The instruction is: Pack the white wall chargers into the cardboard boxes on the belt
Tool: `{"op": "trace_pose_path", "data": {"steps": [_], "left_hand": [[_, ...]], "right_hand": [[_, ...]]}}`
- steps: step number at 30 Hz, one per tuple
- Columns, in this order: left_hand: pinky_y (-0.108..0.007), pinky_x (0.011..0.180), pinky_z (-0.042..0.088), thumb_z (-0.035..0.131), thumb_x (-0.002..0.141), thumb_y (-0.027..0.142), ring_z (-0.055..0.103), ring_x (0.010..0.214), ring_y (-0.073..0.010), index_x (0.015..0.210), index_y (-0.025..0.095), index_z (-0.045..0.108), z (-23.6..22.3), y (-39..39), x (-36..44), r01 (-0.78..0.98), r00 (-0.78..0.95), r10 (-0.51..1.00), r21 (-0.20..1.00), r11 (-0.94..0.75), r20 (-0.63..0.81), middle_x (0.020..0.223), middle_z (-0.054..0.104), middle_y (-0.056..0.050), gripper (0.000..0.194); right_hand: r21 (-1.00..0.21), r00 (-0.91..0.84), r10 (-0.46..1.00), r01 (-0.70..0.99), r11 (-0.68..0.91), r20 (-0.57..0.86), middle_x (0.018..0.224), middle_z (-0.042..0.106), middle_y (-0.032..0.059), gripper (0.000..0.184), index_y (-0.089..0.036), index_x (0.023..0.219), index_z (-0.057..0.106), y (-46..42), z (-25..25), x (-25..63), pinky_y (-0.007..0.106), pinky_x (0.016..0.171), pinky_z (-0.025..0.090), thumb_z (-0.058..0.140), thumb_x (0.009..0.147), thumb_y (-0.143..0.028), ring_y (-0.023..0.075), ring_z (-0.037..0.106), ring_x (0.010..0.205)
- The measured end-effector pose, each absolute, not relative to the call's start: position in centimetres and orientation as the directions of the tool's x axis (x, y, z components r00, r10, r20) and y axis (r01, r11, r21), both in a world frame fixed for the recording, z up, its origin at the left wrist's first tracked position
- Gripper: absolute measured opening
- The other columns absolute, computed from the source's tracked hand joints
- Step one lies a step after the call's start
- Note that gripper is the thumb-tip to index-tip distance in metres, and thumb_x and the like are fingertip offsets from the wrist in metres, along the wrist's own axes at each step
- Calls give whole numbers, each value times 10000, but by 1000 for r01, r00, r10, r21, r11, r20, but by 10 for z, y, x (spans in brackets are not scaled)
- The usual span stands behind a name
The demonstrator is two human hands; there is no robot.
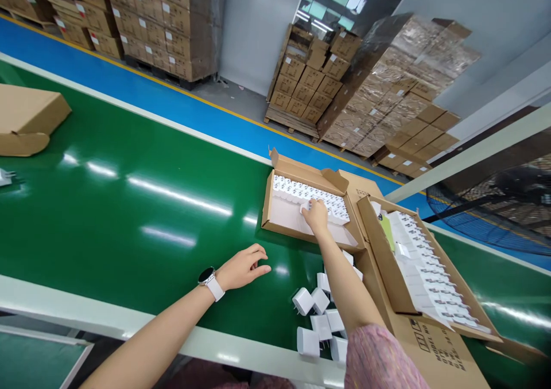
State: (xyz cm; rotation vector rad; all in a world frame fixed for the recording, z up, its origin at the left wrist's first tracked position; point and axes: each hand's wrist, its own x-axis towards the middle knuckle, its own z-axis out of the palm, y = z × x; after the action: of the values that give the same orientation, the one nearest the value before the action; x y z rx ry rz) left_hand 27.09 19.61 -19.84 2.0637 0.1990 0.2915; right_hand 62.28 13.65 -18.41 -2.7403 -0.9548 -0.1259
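Right hand (315,217) touches white power adapters (301,193) in a carton (267,205).

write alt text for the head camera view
A right hand reaches into an open cardboard box of white plug adapters on a green conveyor belt. The left hand, with a smartwatch on its wrist, hovers over the belt near loose adapters, and pallets of stacked cartons stand beyond.

Glossy green conveyor belt (129,234), smooth and reflective; matt brown corrugated cardboard carton (434,349), rough along cut edges; smooth white plastic plug adapters (303,301); soft pink knitted cloth sleeve (379,360).
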Motion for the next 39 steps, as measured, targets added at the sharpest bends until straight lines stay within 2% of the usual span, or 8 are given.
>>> {"op": "trace_pose_path", "data": {"steps": [4,8,13,22,27,31,35,39], "left_hand": [[-335,782,581,476,1052,525,660,808,-175,1144,214,713,-200,195,271,13,957,260,880,-475,126,1225,642,-83,402],[-336,788,581,489,1049,506,661,827,-180,1136,202,713,-201,193,273,11,958,258,883,-470,125,1231,636,-89,388],[-330,777,577,497,1047,483,656,799,-167,1131,202,705,-200,193,273,9,958,256,883,-470,127,1229,648,-85,359],[-345,802,589,484,1054,484,649,778,-160,1153,207,701,-198,202,270,17,949,284,876,-482,138,1218,657,-83,366],[-348,801,593,495,1045,487,665,831,-185,1188,212,691,-195,203,267,26,956,263,856,-516,130,1236,658,-89,367],[-352,835,600,566,1010,495,693,940,-222,1280,237,664,-192,199,264,12,970,207,824,-566,128,1288,652,-92,386],[-387,918,602,722,920,518,697,1049,-258,1438,272,565,-191,190,262,-19,981,140,786,-618,133,1384,618,-99,594],[-417,977,593,768,903,458,696,1068,-250,1502,302,488,-195,181,263,-71,989,57,772,-632,137,1407,617,-90,680]], "right_hand": [[-164,870,456,485,-859,185,1341,549,263,492,-136,1255,628,132,-184,624,484,970,497,683,879,-449,415,579,1249],[-150,901,407,427,-892,149,1193,654,287,606,-104,1223,621,108,-178,634,486,908,518,672,869,-593,426,638,1159],[-168,881,469,473,-865,64,961,750,157,310,-160,1073,681,78,-171,643,360,813,528,693,827,-348,318,713,959],[-253,829,551,557,-791,98,967,743,123,347,-176,1129,690,45,-145,596,356,887,528,520,827,-180,281,690,979],[-406,334,937,846,-346,-102,1284,690,71,536,-285,1321,659,-28,-135,508,381,977,542,559,810,-156,258,661,1143],[-319,219,963,911,-260,-158,1405,624,77,704,-361,1428,595,-63,-152,456,480,1023,535,615,783,-81,305,620,1239],[-385,331,943,868,-313,-22,1254,680,105,473,-301,1350,613,-46,-179,427,533,993,561,657,891,-194,318,659,1140],[-549,398,901,798,-248,173,1393,615,106,596,-310,1521,419,-23,-191,401,504,1075,540,589,951,-266,289,618,1278]]}}
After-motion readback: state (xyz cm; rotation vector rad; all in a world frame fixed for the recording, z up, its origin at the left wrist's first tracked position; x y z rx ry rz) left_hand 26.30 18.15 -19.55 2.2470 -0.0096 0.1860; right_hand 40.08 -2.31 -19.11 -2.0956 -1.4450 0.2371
